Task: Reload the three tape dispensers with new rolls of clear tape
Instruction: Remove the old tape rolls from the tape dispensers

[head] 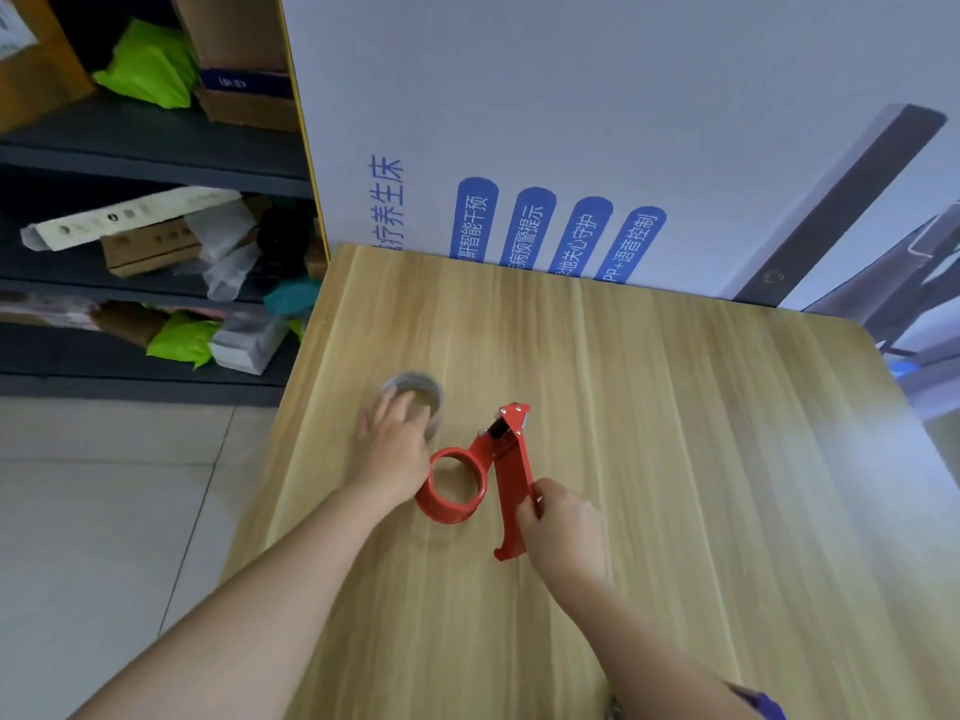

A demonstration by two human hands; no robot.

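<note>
A red tape dispenser (485, 470) lies on the wooden table (675, 459), its empty round core to the left and its handle pointing toward me. My right hand (563, 527) grips the handle near its lower end. A roll of clear tape (421, 389) rests on the table just beyond and left of the dispenser. My left hand (392, 446) lies over the near side of the roll, fingers spread on it; whether it is gripping the roll is unclear. Only one dispenser and one roll are in view.
A large white printed board (571, 148) stands upright along the table's far edge. Dark shelves (145, 148) with boxes, green bags and packages stand to the left. Tiled floor (104, 511) lies beside the table's left edge.
</note>
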